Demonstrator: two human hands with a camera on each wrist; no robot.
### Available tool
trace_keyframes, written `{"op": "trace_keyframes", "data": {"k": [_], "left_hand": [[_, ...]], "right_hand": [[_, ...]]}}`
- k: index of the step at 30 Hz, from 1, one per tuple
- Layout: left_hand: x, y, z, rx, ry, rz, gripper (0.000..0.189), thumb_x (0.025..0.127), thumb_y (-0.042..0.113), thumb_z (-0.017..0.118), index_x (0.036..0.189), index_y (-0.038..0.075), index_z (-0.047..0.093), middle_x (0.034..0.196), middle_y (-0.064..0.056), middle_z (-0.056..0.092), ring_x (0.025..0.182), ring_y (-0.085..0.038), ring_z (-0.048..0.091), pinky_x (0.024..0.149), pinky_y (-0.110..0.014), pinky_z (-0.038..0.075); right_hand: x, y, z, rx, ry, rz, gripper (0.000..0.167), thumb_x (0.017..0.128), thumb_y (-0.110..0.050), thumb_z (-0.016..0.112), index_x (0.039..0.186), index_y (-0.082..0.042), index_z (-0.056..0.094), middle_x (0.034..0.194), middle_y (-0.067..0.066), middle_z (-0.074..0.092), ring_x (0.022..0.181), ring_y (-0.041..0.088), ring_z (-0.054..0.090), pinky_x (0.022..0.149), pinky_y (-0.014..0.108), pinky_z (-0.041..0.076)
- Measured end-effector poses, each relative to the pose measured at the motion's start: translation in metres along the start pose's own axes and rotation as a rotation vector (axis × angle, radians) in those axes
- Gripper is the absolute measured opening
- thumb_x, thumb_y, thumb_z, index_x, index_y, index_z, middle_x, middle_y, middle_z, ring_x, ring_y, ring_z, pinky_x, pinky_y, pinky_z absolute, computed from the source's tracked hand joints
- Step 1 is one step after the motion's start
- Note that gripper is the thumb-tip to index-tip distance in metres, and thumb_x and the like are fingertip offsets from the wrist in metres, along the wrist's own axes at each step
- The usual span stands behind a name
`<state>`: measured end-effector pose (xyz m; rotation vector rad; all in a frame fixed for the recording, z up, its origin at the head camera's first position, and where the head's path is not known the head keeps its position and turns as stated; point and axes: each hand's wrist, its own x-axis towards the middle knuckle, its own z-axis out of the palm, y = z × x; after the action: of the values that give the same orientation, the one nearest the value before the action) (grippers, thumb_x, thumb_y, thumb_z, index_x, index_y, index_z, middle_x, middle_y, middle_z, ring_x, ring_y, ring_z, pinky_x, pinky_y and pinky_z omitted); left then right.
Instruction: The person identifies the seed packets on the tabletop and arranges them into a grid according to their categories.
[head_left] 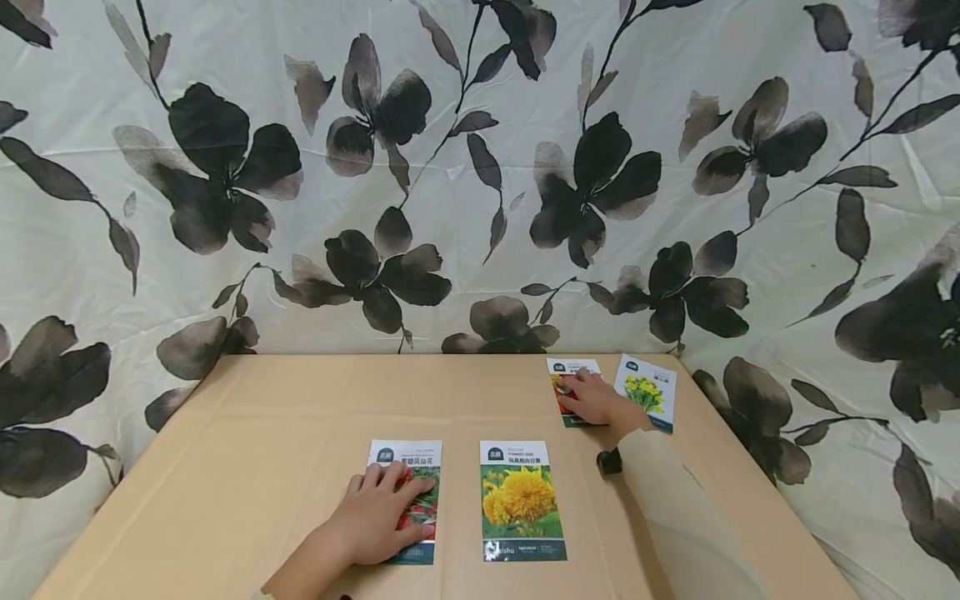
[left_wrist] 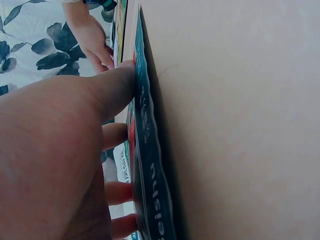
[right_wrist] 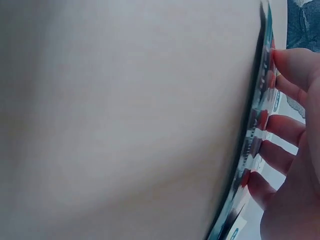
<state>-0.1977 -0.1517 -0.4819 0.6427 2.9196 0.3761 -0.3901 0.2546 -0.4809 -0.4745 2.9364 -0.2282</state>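
My left hand [head_left: 375, 515] rests on a seed packet [head_left: 423, 454] with red flowers, fingers spread across its front. In the left wrist view, the thumb and fingertips press the face of that packet [left_wrist: 150, 145], whose teal lower edge lies along the table. Farther off at the back right, my right hand [head_left: 595, 402] lies on another seed packet [head_left: 573, 366] and covers much of its picture. The right wrist view has the fingertips touching this packet's glossy face [right_wrist: 255, 107]. A yellow-flower seed packet [head_left: 522, 500] lies flat between the hands, untouched.
A fourth packet with small yellow blossoms [head_left: 648, 388] lies slightly tilted by the right wrist, partly behind it. All lie on a tan table [head_left: 300, 417]. Behind and around it hangs a white cloth [head_left: 480, 217] with dark floral print.
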Motion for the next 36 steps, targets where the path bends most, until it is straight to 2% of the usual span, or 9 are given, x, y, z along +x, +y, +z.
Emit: {"op": "trace_keyframes", "data": {"k": [7,21,36], "left_hand": [[0.0007,-0.001,-0.0001,0.006,0.0,0.001,0.065,0.087,0.065,0.069,0.143,0.035,0.059,0.14,-0.01,0.05,0.114,-0.029,0.042,0.091,-0.053,0.037],[0.0015,-0.002,0.0011,0.01,0.018,0.004,0.064,0.086,0.066,0.069,0.141,0.035,0.06,0.139,-0.009,0.05,0.114,-0.029,0.043,0.09,-0.053,0.037],[0.0028,-0.0043,0.0038,0.01,0.007,0.004,0.065,0.087,0.066,0.068,0.143,0.035,0.059,0.139,-0.01,0.05,0.113,-0.03,0.043,0.09,-0.054,0.037]], "right_hand": [[0.001,-0.0015,-0.0022,0.006,0.002,0.012,0.048,0.107,-0.038,0.053,0.149,-0.016,0.051,0.152,0.022,0.042,0.139,0.044,0.041,0.11,0.064,0.038],[-0.0012,-0.0058,-0.0045,0.001,-0.009,0.042,0.049,0.107,-0.041,0.05,0.15,-0.017,0.049,0.155,0.022,0.039,0.14,0.048,0.037,0.11,0.066,0.036],[-0.0008,-0.0059,-0.0011,0.014,0.002,0.019,0.048,0.106,-0.038,0.053,0.148,-0.014,0.052,0.156,0.022,0.039,0.139,0.05,0.038,0.108,0.069,0.037]]}}
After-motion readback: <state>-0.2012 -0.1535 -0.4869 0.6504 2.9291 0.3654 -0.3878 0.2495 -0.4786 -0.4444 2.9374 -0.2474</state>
